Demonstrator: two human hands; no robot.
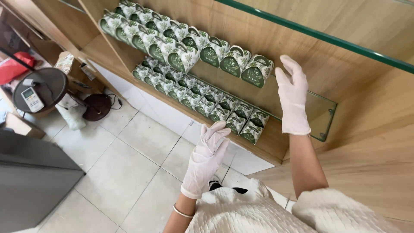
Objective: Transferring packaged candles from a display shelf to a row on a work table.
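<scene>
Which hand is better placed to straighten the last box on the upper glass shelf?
Right, probably. The right hand is raised and open just beside the end gift box on the upper glass shelf. The left hand hangs lower, in front of the bottom row of boxes, and holds nothing.

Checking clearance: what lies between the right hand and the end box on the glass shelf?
Nothing: the head view shows only a bare gap between the right hand and the end box.

Shop display, wooden shelving unit [358, 129] with glass shelf [321, 114], rows of identical green-and-white gift boxes [189, 92], tiled floor [116, 168]
</scene>
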